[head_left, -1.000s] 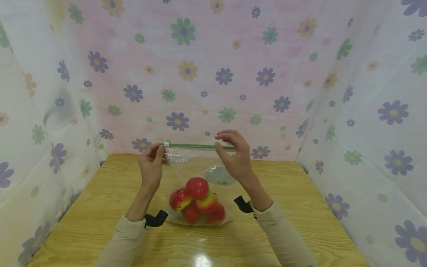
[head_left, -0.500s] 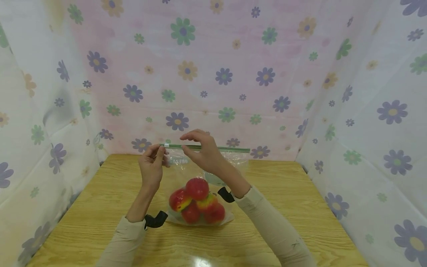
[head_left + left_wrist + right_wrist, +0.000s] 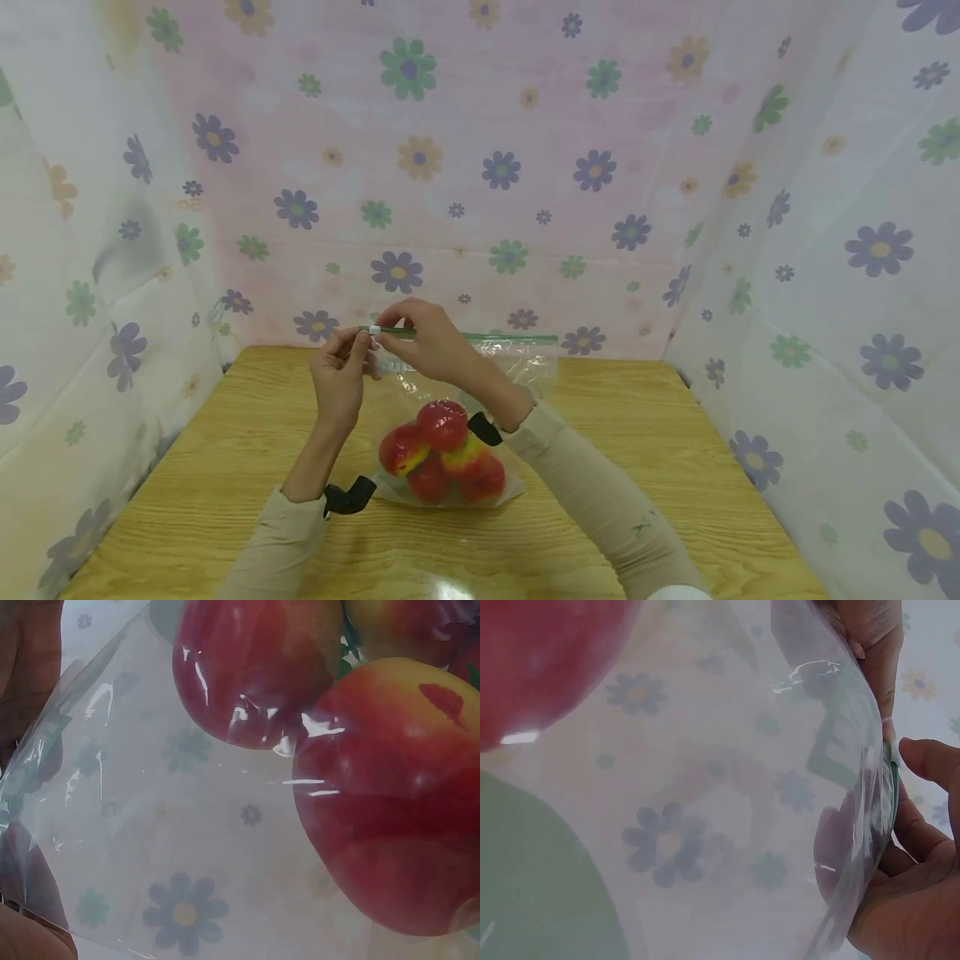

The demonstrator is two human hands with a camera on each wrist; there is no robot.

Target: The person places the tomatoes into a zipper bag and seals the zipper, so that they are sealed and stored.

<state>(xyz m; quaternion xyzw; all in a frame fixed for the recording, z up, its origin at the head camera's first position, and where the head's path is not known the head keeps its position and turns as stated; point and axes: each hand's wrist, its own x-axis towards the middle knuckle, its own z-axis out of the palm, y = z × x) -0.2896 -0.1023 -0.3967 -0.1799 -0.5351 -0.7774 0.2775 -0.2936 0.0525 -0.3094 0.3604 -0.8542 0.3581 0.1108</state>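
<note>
A clear slider zip bag (image 3: 534, 360) with a green zip strip stands upright on the table, several red-and-yellow apple-like fruits (image 3: 442, 427) heaped in its bottom. My left hand (image 3: 336, 383) pinches the bag's top left corner between thumb and fingers. Right beside it, the thumb and forefinger of my right hand (image 3: 437, 343) pinch the white slider (image 3: 374, 331) at the strip's left end. In the right wrist view the right thumb (image 3: 930, 759) lies at the slider, with other fingers behind the film. Fruit and film fill most of the left wrist view.
The wooden table (image 3: 247, 442) extends around the bag. Flower-printed cloth (image 3: 480, 150) walls it in at the back and both sides. A black wrist camera mount (image 3: 351, 495) juts from the left cuff, another (image 3: 484, 428) from the right, overlapping the bag.
My right hand has moved left along the zip strip from near its right end, and its open thumb and fingers have closed on the slider. My left hand keeps its hold on the corner.
</note>
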